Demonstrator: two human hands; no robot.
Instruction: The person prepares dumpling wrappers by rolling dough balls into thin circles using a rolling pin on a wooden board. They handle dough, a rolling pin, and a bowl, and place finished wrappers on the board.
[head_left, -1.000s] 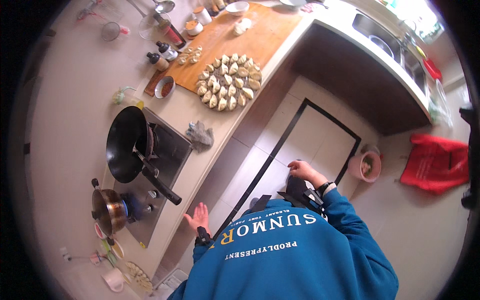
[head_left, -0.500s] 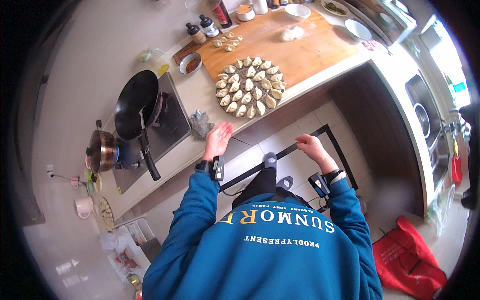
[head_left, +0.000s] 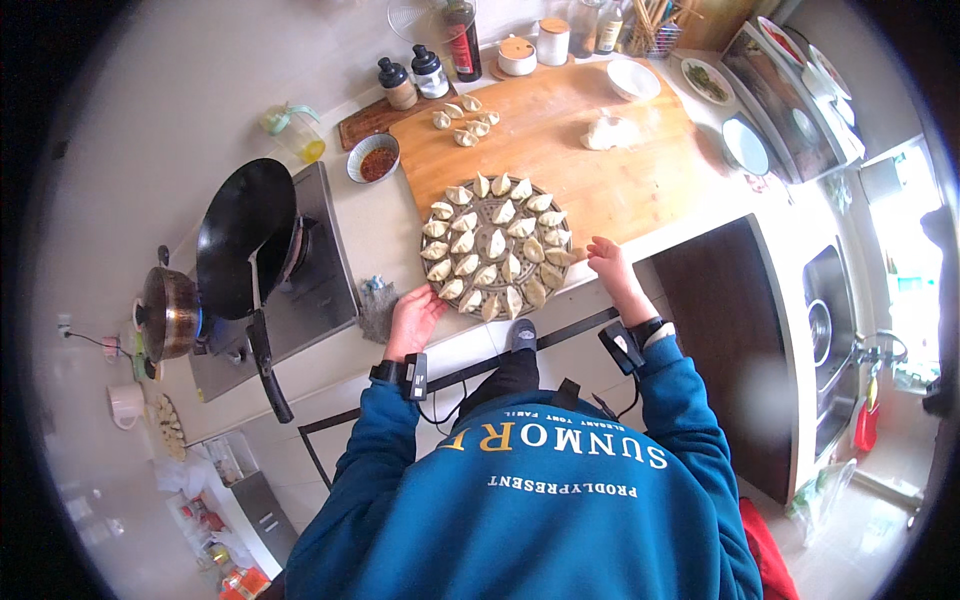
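A round perforated steamer rack filled with pleated dumplings lies at the counter's front edge, partly over the wooden board. My left hand reaches to its lower left rim with the fingers stretched out; whether they touch is hard to tell. By the right rim, my right hand has bent fingers, with the thumb apart from them and nothing seen in between. A grey scrubbing cloth lies just left of my left hand.
On the board are several more dumplings, a lump of dough and a white bowl. Leftward stand a bowl of red sauce, a black wok and a pot over a blue flame. A sink is at right.
I have come closer to the counter. Both hands have moved forward from in front of it to either side of the steamer rack. The red cloth at right has mostly left the view.
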